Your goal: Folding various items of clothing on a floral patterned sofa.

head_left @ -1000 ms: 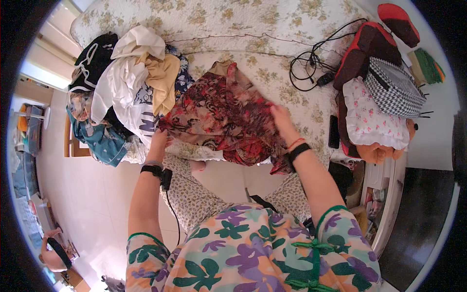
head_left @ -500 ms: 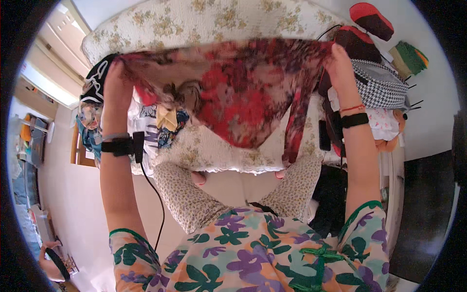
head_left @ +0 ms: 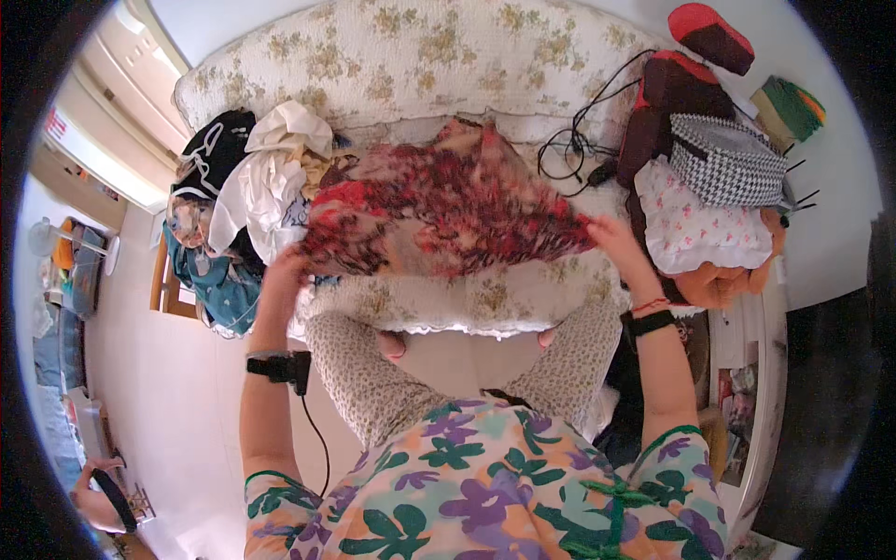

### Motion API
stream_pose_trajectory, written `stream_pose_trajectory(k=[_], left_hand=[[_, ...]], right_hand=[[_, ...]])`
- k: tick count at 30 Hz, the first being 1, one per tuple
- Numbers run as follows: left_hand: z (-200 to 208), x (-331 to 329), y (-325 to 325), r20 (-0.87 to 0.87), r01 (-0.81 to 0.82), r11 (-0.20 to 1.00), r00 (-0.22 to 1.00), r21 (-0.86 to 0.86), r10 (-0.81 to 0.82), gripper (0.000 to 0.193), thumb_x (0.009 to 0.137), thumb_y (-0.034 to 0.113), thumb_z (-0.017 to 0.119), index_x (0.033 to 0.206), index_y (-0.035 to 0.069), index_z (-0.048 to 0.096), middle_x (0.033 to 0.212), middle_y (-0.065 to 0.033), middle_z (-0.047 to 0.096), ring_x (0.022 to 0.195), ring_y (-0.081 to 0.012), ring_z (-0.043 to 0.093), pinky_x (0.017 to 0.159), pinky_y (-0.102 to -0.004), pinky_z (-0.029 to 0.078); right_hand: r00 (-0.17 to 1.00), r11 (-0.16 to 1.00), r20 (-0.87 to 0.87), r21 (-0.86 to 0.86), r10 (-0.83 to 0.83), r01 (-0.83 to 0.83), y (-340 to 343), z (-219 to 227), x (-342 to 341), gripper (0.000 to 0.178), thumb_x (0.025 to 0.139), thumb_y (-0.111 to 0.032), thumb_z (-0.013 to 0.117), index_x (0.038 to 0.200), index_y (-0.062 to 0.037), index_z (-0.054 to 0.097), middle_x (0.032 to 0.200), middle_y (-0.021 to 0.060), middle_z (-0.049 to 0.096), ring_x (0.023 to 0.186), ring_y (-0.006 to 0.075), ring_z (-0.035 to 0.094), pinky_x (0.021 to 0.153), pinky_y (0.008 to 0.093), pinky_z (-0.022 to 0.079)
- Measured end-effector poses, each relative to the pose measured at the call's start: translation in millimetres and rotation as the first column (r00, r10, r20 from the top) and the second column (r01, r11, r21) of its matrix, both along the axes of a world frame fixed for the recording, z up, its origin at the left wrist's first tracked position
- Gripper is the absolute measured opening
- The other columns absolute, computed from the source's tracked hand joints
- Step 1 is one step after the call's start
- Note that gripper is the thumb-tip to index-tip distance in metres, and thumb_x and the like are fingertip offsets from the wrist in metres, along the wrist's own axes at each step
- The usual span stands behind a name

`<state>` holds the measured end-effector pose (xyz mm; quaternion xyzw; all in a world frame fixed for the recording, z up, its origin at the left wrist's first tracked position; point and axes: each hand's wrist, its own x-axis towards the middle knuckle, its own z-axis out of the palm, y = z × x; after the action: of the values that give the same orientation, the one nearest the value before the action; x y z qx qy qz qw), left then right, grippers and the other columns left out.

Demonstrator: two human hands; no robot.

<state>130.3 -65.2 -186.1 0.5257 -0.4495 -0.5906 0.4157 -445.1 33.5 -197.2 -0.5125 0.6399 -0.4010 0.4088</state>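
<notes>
Both hands grip a red floral garment [head_left: 448, 210], left hand [head_left: 285, 271] pinching one edge, right hand [head_left: 611, 233] the other, spreading it over the bed [head_left: 420, 56]. The cloth looks light, soft and floppy; edges or corners seem the best hold.

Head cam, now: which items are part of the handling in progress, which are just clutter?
In hand:
red floral garment, spread over the bed
left hand and right hand, each gripping one edge

Lying about:
clothes heap at left
black cable
checked bag
white frilled cushion
</notes>
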Motion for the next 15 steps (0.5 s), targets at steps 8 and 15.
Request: stream_pose_trajectory(k=[8,15], left_hand=[[-96.0,-13.9,44.5,0.231,0.195,0.92,0.931,0.34,-0.282,0.014,0.079,0.004,0.051,0.092,0.007,0.055,0.068,-0.0001,0.055,0.053,-0.0087,0.05,0.045,-0.0226,0.037],[-87.8,-29.3,52.3,0.192,0.102,0.915,0.963,0.39,-0.189,0.013,0.081,0.004,0.051,0.094,0.004,0.054,0.07,-0.0019,0.057,0.054,-0.0089,0.05,0.047,-0.0229,0.038]], right_hand=[[0.909,0.997,-0.409,0.021,0.073,-0.071,12.9,-129.9,79.2,0.026,0.083,-0.018,0.059,0.102,-0.0001,0.061,0.091,0.0195,0.064,0.088,0.0356,0.061,0.078,0.0391,0.048],[0.875,0.97,-0.481,0.23,0.047,0.074,3.4,-149.7,148.0,0.041,0.082,-0.023,0.062,0.113,0.0017,0.053,0.107,0.0224,0.056,0.1,0.0371,0.055,0.085,0.0419,0.046]])
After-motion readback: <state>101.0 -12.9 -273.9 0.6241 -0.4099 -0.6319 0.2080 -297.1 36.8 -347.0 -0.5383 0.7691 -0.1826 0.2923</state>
